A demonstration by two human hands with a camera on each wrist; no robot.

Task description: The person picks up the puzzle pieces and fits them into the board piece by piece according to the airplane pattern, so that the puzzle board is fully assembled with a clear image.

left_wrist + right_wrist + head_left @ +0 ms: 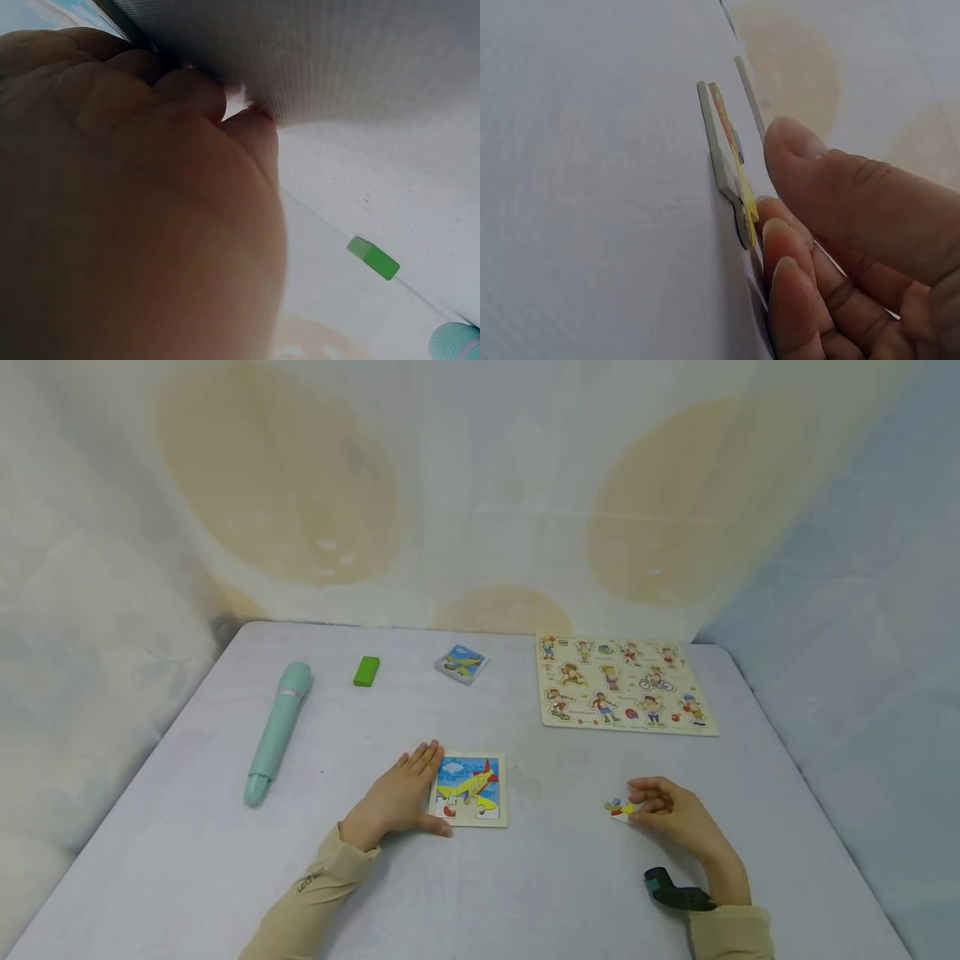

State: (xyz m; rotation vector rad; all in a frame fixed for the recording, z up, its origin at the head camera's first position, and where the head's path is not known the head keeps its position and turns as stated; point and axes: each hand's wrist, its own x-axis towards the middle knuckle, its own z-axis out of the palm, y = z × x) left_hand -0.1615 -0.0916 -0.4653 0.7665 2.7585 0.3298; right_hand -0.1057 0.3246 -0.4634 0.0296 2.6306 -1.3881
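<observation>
My left hand lies along the left side of a small square puzzle board, its fingers fairly straight at the upper left corner and its thumb by the bottom edge. The board's picture is a yellow airplane on blue, with pale gaps in its lower part. To the right, my right hand is at small puzzle pieces coloured yellow, red and blue. In the right wrist view its fingertips are right beside the yellow edge of the pieces, while the thumb stands apart from the fingers.
A large peg puzzle board with figures lies at the back right. Behind the small board is an airplane picture card, with a green block left of it. A mint-green microphone-shaped thing lies at the left. Fabric hangs behind the table.
</observation>
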